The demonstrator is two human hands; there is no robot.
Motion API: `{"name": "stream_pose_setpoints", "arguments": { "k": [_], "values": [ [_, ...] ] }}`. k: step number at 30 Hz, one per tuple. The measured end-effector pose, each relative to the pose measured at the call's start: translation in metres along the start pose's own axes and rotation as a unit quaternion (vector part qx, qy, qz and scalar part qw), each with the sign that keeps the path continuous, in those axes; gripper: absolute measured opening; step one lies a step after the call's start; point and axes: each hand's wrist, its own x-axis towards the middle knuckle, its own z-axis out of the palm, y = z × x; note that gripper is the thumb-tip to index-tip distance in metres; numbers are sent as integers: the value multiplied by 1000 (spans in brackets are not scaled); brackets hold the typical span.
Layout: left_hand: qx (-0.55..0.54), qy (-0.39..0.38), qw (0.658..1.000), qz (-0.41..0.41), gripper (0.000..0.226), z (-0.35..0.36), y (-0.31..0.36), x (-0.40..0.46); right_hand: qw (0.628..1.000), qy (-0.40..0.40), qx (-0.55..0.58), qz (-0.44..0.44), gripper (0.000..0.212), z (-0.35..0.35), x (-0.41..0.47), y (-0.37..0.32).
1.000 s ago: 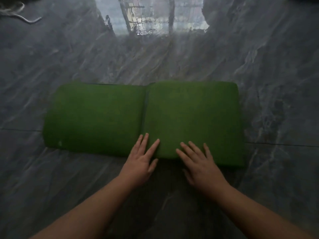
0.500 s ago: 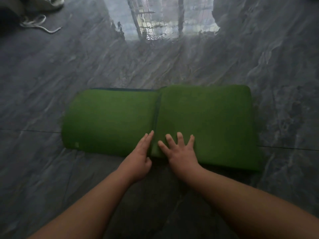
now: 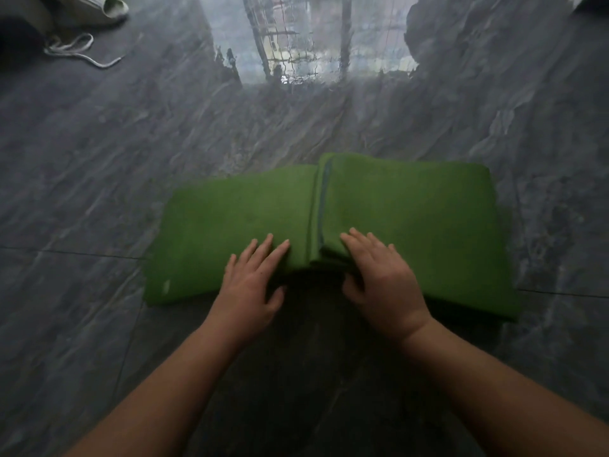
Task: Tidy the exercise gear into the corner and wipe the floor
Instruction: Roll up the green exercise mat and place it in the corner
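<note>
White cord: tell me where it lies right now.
In the head view the white cord lies looped on the dark marble floor at far upper left, just below a pale shoe, well away from the green mat.

Pale shoe (image 3: 110, 8) and loose white lace (image 3: 82, 51), far left corner.
</note>
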Motion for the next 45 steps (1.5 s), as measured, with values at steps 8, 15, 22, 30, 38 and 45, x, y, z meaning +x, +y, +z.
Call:
{"name": "stream_pose_setpoints", "arguments": {
  "k": [8,15,22,30,38,45],
  "values": [
    [-189,93,977,30,63,-10,102,31,966,205,152,44,59,-65,5,16],
    [-516,58,855,15,45,-19,188,45,922,261,266,102,59,-106,-12,14],
    [-580,-77,809,61,59,-21,215,41,910,251,305,125,87,-133,-39,15],
    [-452,-41,890,28,21,-43,219,68,882,358,267,149,72,-139,-49,27],
    [-741,-97,642,-169,53,-116,220,102,882,346,306,95,69,-151,-43,20],
    [-779,-53,619,-87,81,-143,208,96,900,238,345,-121,55,-198,-6,24]
  ]
}}
